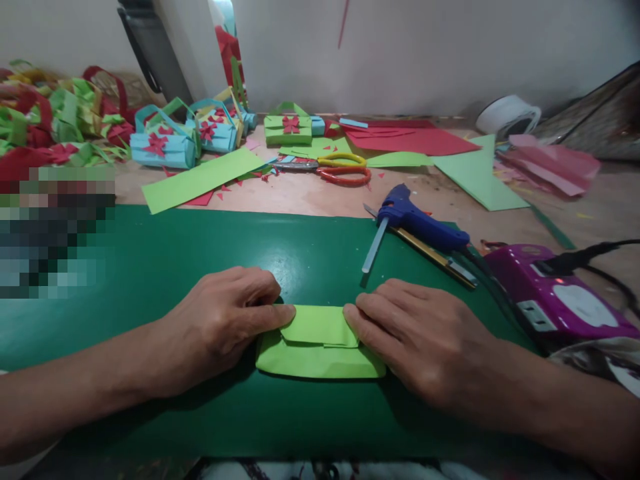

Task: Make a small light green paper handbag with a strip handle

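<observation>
Folded paper, lime green, lies flat on the green mat, near its front edge and between the two hands. The left hand grips the paper's upper left corner, thumb laid along the top flap and the other fingers curled in behind. The right hand grips the upper right corner in like manner, thumb on the flap; its farther fingers are bent, their tips partly hidden. Beyond the right hand, a blue glue gun rests across a gold cutter, a clear stick protruding from the gun. At far right stands a purple power block with a black plug inserted. Behind the mat lie scissors, a lime strip, red sheets and small paper bags.
</observation>
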`<action>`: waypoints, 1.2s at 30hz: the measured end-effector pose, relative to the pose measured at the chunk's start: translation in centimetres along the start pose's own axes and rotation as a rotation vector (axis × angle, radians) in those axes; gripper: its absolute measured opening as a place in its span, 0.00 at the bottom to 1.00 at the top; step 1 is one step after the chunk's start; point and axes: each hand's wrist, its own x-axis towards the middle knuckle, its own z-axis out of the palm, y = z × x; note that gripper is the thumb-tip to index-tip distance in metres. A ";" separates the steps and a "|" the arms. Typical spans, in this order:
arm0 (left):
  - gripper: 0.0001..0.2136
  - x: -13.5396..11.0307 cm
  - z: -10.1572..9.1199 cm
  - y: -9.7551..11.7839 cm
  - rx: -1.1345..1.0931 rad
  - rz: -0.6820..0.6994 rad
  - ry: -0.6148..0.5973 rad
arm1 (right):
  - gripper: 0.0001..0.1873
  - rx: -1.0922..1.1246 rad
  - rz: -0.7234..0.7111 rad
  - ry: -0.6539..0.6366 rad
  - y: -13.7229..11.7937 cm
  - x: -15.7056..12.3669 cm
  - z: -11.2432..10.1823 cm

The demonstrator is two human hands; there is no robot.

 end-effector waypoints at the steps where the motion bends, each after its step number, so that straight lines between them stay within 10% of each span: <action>1: 0.11 0.0 -0.1 0.0 0.000 0.001 -0.008 | 0.17 -0.014 -0.006 0.005 0.0 0.0 0.1; 36: 0.12 -0.3 -0.3 -0.3 -0.012 0.003 0.005 | 0.16 -0.098 -0.046 0.054 -0.4 -0.4 0.8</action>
